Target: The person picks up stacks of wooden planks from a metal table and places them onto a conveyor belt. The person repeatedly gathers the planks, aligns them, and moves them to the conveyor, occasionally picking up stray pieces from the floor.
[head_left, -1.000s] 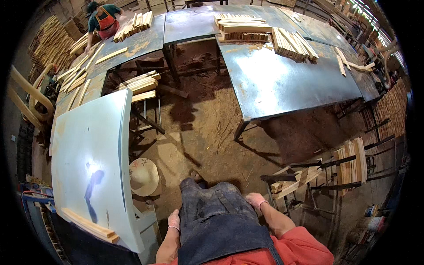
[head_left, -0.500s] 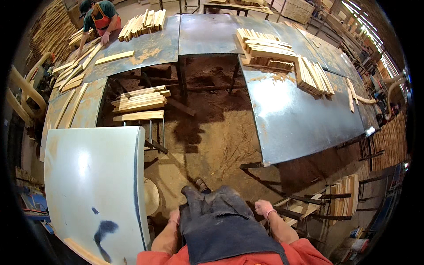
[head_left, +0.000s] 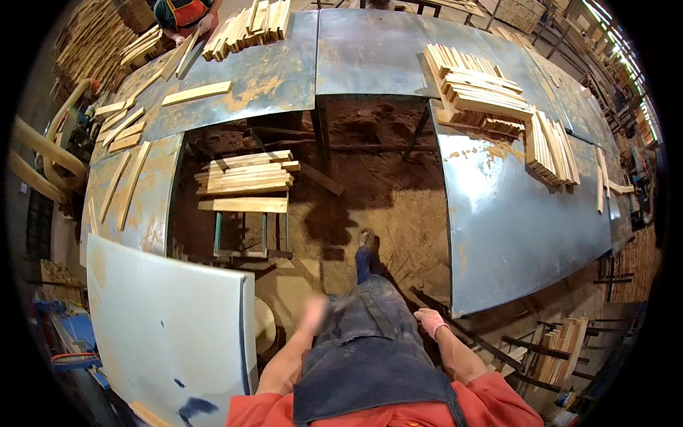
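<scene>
Both hands lower, tables nearer

- This is a woodworking workshop.
- Long metal tabletops stand in a U shape around a dirt floor covered with sawdust.
- Stacks of cut wooden slats lie on them, and more slats rest on a small stand.
- Another worker sorts wood at the far end.
</scene>
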A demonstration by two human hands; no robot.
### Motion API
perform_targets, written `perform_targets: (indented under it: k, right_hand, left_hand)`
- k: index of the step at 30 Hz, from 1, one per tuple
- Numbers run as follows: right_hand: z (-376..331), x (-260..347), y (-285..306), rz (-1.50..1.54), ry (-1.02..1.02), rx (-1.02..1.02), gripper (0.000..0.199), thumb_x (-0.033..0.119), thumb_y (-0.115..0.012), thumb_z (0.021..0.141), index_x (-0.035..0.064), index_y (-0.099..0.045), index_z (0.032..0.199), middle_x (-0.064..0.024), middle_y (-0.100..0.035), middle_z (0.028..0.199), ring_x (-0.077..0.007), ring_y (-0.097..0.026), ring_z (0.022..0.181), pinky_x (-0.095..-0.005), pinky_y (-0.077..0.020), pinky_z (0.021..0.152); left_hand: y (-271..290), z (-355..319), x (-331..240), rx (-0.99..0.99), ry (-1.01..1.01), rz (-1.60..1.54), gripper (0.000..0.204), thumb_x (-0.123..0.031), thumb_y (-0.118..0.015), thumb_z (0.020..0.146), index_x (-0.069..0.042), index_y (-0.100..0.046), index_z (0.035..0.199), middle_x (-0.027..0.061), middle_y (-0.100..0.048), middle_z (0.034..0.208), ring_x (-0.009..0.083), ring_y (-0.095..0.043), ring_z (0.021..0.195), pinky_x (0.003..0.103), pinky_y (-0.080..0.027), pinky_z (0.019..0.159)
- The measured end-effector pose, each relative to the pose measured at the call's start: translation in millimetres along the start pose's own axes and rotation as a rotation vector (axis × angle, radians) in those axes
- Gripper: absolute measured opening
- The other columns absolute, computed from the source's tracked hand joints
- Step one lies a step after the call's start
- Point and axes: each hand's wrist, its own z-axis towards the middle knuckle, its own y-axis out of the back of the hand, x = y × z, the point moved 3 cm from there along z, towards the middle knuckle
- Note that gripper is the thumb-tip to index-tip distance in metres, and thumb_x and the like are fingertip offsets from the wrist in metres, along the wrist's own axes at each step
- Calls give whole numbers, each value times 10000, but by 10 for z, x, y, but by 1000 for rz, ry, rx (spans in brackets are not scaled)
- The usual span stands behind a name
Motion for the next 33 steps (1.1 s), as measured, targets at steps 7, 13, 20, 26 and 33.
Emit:
perform_targets:
  k: [7,13,20,26,33]
  right_hand:
    - [1338,1062,543,-484,192,47,340,320,-667,1007,-4,-718,1097,-191,-744,1153,-383,-679,1194,-492,-504,993]
    - [2304,2676,866,-148,2,115,630,334,-661,1041,-28,-572,1549,-197,-606,1571,-346,-577,1428,-420,-450,1171]
    - [3163,4086,170,-267,-45,245,671,389,-642,1069,-10,-533,1597,-185,-504,1686,-344,-457,1570,-415,-384,1275]
    - [4146,4633,-928,-549,20,265,563,382,-652,1053,40,-619,1500,-223,-575,1591,-379,-535,1480,-442,-426,1214]
    - [5946,4318,-1882,-727,-36,262,655,435,-689,979,72,-614,1519,-247,-573,1594,-415,-527,1493,-463,-438,1228]
  left_hand:
    - [703,730,13,140,-106,423,348,-278,-591,1064,-68,-753,1289,143,-779,1294,299,-750,1141,430,-593,960]
    - [1282,1797,-637,250,240,20,365,-245,-690,1001,-69,-733,1318,147,-721,1395,316,-683,1261,394,-546,1071]
    - [815,3177,-1240,303,269,-195,469,-303,-693,1060,-33,-681,1444,137,-678,1503,297,-630,1385,373,-469,1170]
    - [-122,4025,-1188,194,575,-805,268,-240,-597,1071,13,-685,1066,213,-729,1109,333,-722,1040,417,-552,936]
    - [-103,4991,-575,133,598,-730,469,-332,-554,1110,13,-686,1399,152,-760,1231,268,-704,1105,364,-527,1013]
